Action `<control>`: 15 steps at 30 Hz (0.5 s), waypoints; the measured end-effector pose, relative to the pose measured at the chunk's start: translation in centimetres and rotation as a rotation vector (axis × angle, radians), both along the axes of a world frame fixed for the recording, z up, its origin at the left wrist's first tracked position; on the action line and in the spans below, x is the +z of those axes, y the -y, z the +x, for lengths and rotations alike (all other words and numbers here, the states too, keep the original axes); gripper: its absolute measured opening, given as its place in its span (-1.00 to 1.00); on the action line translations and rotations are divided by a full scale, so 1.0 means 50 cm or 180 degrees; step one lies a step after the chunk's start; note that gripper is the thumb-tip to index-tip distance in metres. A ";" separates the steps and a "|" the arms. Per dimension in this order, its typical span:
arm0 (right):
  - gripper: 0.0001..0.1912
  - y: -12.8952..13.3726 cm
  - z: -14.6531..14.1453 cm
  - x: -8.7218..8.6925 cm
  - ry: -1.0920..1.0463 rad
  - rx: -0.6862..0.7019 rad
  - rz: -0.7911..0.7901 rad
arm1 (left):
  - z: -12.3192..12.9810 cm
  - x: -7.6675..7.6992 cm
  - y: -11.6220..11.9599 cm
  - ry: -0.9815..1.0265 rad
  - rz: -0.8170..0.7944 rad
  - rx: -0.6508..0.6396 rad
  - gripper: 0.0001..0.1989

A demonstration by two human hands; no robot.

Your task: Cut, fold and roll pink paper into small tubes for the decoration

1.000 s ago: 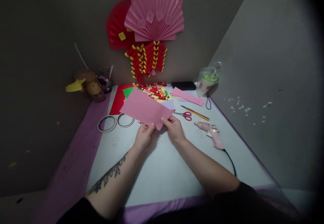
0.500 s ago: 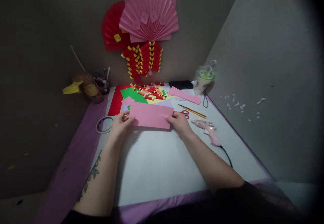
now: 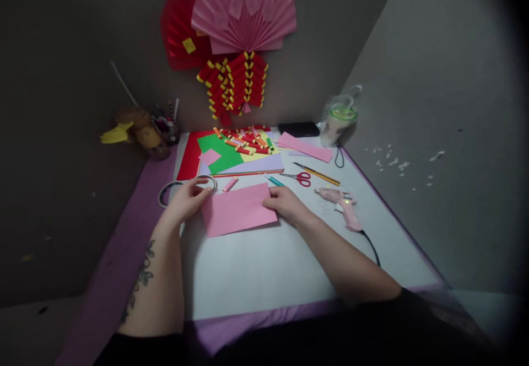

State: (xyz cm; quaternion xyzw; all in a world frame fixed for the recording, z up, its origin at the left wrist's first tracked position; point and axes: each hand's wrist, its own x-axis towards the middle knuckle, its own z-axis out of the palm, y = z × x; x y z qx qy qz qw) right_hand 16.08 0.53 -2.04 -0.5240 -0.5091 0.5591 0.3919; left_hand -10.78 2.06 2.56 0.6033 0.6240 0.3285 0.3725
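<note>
A rectangular sheet of pink paper (image 3: 237,210) is held low over the white work surface, tilted slightly up to the right. My right hand (image 3: 286,203) pinches its right edge, thumb on top. My left hand (image 3: 189,198) is closed at the sheet's upper left corner; its fingertips partly overlap a tape roll (image 3: 214,183), and a second tape roll (image 3: 164,194) lies to its left. Just beyond the sheet are a small pink paper tube (image 3: 230,184) and a teal pen-like tool (image 3: 275,181).
To the right lie red-handled scissors (image 3: 305,179), a yellow craft knife (image 3: 322,176) and a pink glue gun (image 3: 345,206) with a cord. Coloured sheets (image 3: 260,164) with several paper rolls (image 3: 243,143) lie at the back, near a phone (image 3: 299,129) and a lidded cup (image 3: 336,120).
The pink sheet has come down and nearer, its left side dropping lower. Both hands moved with it. The small pink tube, the teal tool and another tape roll now show behind it.
</note>
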 end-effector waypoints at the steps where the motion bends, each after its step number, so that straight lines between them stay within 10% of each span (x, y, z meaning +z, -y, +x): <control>1: -0.94 0.005 -0.007 0.002 0.0051 0.0116 -0.0014 | 0.007 0.004 0.005 -0.0321 0.0274 0.0110 -0.57; 7: -0.90 0.030 -0.043 0.007 0.0419 0.0712 0.0011 | 0.097 0.003 0.048 -0.0951 0.0915 -0.1065 -0.60; 15: -0.79 0.034 -0.062 0.005 0.1066 0.0700 0.0368 | 0.113 -0.024 0.053 -0.1483 0.0576 -0.1400 -0.72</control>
